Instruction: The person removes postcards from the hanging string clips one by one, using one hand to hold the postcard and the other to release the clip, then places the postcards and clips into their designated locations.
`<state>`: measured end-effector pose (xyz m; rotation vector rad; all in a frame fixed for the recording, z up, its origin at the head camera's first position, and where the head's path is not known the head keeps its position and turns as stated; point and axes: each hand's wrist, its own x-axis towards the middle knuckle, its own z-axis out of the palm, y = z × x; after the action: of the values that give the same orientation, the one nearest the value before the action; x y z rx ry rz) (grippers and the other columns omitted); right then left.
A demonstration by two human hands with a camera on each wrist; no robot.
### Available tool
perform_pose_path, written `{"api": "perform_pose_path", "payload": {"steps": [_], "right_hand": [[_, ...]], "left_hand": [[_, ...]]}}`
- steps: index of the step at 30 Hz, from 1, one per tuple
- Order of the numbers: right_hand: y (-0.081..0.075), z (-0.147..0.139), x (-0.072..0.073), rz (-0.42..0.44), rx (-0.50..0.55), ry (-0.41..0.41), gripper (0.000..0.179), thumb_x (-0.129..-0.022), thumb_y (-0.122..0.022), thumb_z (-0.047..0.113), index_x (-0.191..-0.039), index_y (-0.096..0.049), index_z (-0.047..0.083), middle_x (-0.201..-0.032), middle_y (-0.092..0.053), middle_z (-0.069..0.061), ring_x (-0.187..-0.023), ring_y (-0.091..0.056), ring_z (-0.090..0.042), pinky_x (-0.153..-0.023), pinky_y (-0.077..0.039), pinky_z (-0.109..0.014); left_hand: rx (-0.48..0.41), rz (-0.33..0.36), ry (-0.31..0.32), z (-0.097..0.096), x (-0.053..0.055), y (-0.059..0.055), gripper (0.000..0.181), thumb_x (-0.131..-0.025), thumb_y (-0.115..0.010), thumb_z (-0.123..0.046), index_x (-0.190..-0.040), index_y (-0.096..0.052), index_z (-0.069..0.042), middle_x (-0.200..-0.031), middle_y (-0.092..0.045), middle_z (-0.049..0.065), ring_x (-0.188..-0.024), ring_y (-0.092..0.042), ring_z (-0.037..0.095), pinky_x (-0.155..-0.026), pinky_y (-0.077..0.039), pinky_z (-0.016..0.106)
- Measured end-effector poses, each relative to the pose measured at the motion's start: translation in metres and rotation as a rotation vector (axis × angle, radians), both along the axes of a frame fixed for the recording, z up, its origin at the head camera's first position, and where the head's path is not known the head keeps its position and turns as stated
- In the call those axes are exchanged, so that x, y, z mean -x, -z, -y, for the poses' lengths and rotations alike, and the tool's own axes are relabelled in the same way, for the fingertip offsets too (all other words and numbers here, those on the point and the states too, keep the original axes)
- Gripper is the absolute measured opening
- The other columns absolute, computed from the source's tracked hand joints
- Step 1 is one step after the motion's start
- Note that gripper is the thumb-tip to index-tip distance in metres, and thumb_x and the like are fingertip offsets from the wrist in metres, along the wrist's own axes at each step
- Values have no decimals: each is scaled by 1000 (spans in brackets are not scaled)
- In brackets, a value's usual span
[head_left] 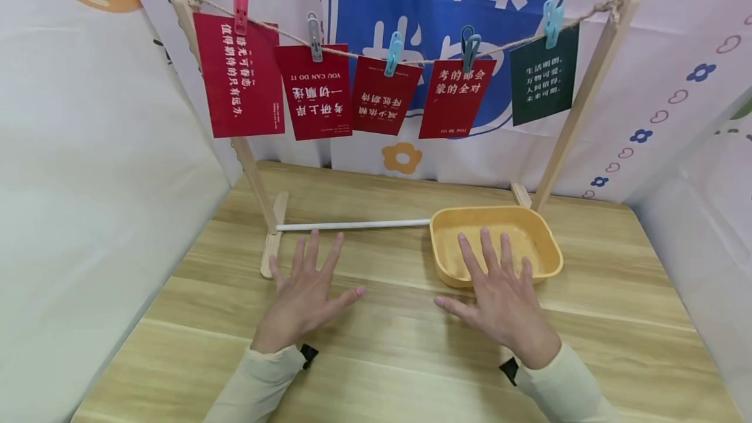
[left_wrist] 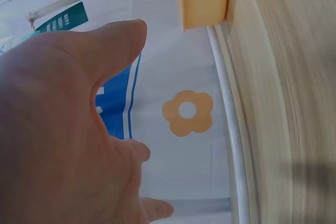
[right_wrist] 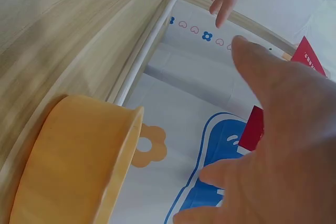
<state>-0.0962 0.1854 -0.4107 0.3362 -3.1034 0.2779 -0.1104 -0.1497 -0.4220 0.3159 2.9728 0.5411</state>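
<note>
My left hand [head_left: 305, 299] is spread over the table with straight fingers and holds nothing; its fingertips point at the white rod [head_left: 352, 224] of the wooden stand. My right hand [head_left: 506, 302] is likewise spread, its fingers overlapping the near side of the yellow plastic basin [head_left: 443, 250] in the head view. Above, a twine line carries several cards: a large red card [head_left: 241, 93] under a pink clothespin [head_left: 241, 8], more red cards [head_left: 317, 116] under grey and blue clothespins [head_left: 394, 54], and a dark green card [head_left: 543, 83] under a light blue clothespin [head_left: 552, 23].
Wooden posts [head_left: 587, 100] hold up the twine at both sides, standing on flat feet [head_left: 271, 256]. A printed cloth [head_left: 364, 162] with blue and orange patterns hangs behind the wood-grain table [head_left: 382, 371]. White cloth walls [head_left: 88, 149] flank it.
</note>
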Motion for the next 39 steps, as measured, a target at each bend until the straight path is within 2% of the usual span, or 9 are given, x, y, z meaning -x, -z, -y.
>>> {"api": "perform_pose_path", "payload": {"steps": [5, 8, 13, 16, 19, 22, 30, 36, 39], "right_hand": [[0, 3, 2, -66, 28, -20, 107, -87, -59, 84, -169, -22, 26, -174, -25, -19, -159, -23, -51, -118, -30, -79], [0, 4, 3, -136, 74, -44, 103, -89, -64, 78, -167, -29, 21, -169, -36, -19, -153, -37, -48, -112, -41, -75], [-1, 8, 8, -311, 310, -134, 83, -91, -82, 47, -153, -49, 3, -146, -60, -21, -132, -59, -43, -106, -53, -63], [-3, 10, 13, -373, 436, -174, 74, -87, -88, 34, -144, -56, -2, -136, -65, -20, -125, -63, -40, -104, -56, -59], [-7, 12, 16, -370, 494, -175, 73, -86, -89, 33, -142, -58, -1, -135, -66, -19, -125, -64, -38, -104, -56, -58], [-12, 15, 18, -332, 517, -159, 74, -87, -89, 36, -143, -57, 0, -139, -64, -18, -128, -63, -38, -105, -54, -59], [-20, 23, 21, -264, 560, -157, 75, -88, -88, 38, -147, -56, 4, -145, -62, -14, -133, -62, -35, -108, -53, -61], [-28, 26, 25, -242, 621, -193, 70, -88, -88, 32, -145, -58, 6, -143, -64, -14, -132, -64, -34, -108, -54, -60], [-33, 28, 27, -251, 641, -220, 68, -88, -88, 30, -144, -60, 6, -140, -66, -13, -129, -65, -31, -107, -56, -58]], "left_hand": [[-49, -59, 25, 4, -1, 0, 106, -95, -58, -75, -171, -9, -21, -178, -3, 22, -164, -5, 47, -120, -4, 86], [-107, -99, 38, 6, 0, 1, 105, -97, -62, -68, -171, -11, -12, -177, -11, 21, -164, -13, 44, -126, -14, 76], [-291, -133, -7, 9, 4, -4, 92, -101, -70, -47, -167, -23, -2, -172, -28, 21, -160, -28, 42, -129, -28, 63], [-397, -172, -43, 11, 5, -8, 81, -102, -71, -37, -163, -33, -1, -166, -39, 23, -154, -38, 45, -124, -35, 64], [-463, -241, -52, 14, 6, -12, 72, -101, -73, -30, -157, -42, 1, -159, -48, 25, -144, -50, 48, -117, -44, 66], [-496, -290, -42, 16, 7, -14, 68, -100, -74, -25, -154, -45, 3, -156, -52, 25, -139, -55, 49, -114, -48, 63], [-634, -332, -39, 24, 7, -20, 62, -98, -76, -15, -151, -50, 3, -151, -57, 21, -141, -55, 39, -120, -45, 44], [-710, -387, -37, 30, 10, -28, 58, -99, -75, -11, -149, -51, 4, -147, -59, 21, -139, -57, 38, -117, -47, 36], [-765, -397, -59, 32, 12, -30, 54, -99, -74, -9, -147, -54, 3, -144, -62, 18, -136, -59, 31, -114, -49, 24]]}}
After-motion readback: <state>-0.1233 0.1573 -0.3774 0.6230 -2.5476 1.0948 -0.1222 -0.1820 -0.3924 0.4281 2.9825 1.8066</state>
